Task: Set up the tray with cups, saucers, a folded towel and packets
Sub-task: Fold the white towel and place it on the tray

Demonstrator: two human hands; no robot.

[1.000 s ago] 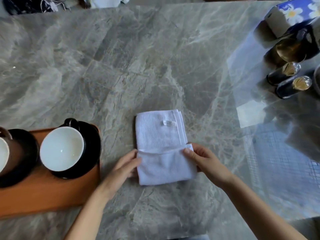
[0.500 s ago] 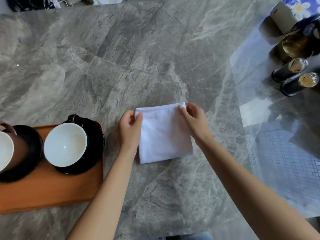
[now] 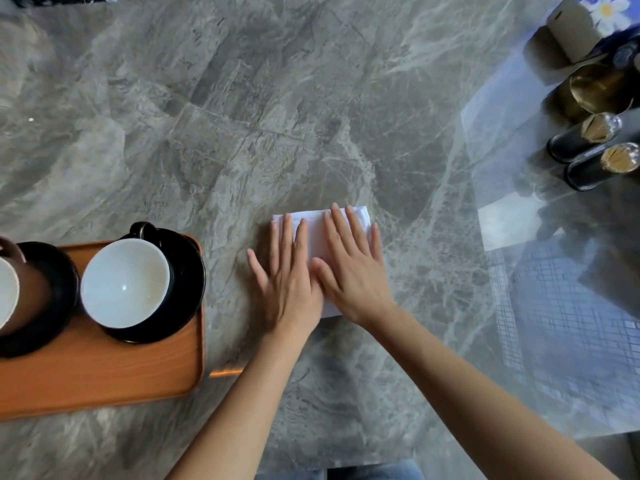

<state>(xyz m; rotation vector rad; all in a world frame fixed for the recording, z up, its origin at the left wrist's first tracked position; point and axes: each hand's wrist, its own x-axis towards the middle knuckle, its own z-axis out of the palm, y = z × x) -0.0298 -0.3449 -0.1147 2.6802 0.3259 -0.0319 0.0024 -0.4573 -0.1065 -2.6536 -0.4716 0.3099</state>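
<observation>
A folded white towel [image 3: 316,230] lies on the grey marble table, mostly covered by my hands. My left hand [image 3: 289,278] presses flat on its left part with straight fingers. My right hand [image 3: 353,265] lies flat on its right part, fingers spread. To the left sits an orange wooden tray [image 3: 104,372]. On the tray a black cup with a white inside [image 3: 126,282] stands on a black saucer [image 3: 188,271]. A second cup [image 3: 7,292] on a black saucer [image 3: 52,299] is cut off by the left edge. No packets are in view.
At the far right stand a gold-topped dark jar [image 3: 595,88], two black toothpick holders [image 3: 581,140] [image 3: 602,168] and a flowered box [image 3: 581,26]. Bright window reflections cover the table's right side. The table's near edge runs along the bottom.
The towel's near half was folded up over the far half. Both hands then let go of the far corners and now lie flat on top of the towel.
</observation>
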